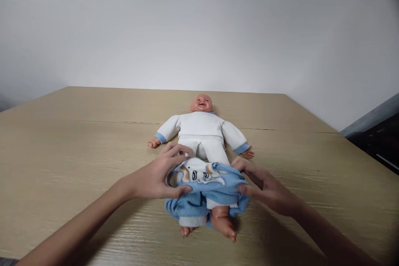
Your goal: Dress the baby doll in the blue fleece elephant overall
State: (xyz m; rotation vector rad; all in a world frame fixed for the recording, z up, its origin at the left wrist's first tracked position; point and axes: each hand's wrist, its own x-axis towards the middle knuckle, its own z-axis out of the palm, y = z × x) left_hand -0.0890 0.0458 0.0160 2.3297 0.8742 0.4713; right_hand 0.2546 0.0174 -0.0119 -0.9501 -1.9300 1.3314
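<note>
A baby doll (202, 124) in a white top with blue cuffs lies on its back, its head away from me and its feet towards me. Blue fluffy pants (190, 203) with a white printed lining are bunched round its lower legs, and both feet stick out of the leg openings. My left hand (165, 173) grips the waistband on the left side, thumb in front and fingers behind. On the other side, my right hand (264, 185) pinches the waistband between thumb and fingers. The doll's white thighs show above the pants.
The doll lies on a wide wooden table (93, 149) with a thin seam across it. A pale partition wall (174, 41) stands behind the table and along its right side. A dark object (377, 133) is at the right edge.
</note>
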